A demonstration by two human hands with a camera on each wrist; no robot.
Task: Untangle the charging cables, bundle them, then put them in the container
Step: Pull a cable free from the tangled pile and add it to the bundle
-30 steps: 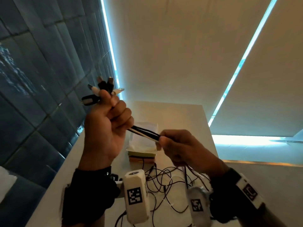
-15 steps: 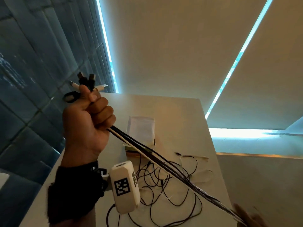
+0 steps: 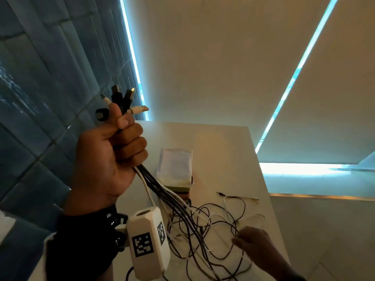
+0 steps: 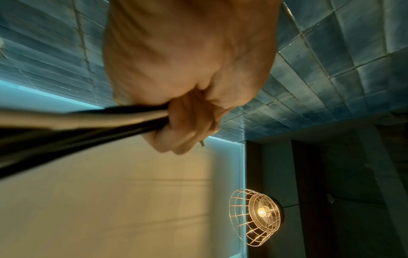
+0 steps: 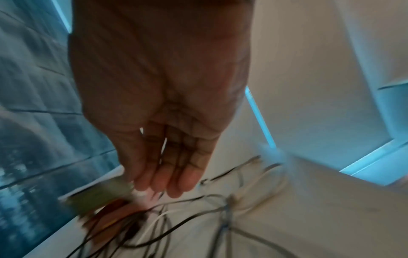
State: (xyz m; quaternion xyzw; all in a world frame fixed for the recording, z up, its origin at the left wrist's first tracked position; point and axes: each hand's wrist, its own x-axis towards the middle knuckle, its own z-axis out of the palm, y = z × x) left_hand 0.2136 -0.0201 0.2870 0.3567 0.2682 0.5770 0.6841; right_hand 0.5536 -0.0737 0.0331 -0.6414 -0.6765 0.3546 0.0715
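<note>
My left hand (image 3: pixel 119 147) is raised above the table and grips a bunch of black and white charging cables (image 3: pixel 162 189) just below their plugs (image 3: pixel 125 100), which stick up out of the fist. The left wrist view shows the same bunch of cables (image 4: pixel 88 122) leaving the left hand (image 4: pixel 181 127). The cable tails (image 3: pixel 205 230) hang down into a loose tangle on the white table (image 3: pixel 233 142). My right hand (image 3: pixel 249 240) hovers low over the tangle with fingers (image 5: pixel 174 178) straight and holds nothing. A lidded container (image 3: pixel 176 171) stands behind the tangle.
One thin cable end (image 3: pixel 237 197) lies apart on the table, right of the container. A dark tiled wall (image 3: pixel 40 98) runs along the table's left side. A wire-cage lamp (image 4: pixel 256 216) shows in the left wrist view.
My right hand slid down along the cable bunch, let it go, and now hovers open over the tangle. The left hand kept its grip on the cables near the plugs.
</note>
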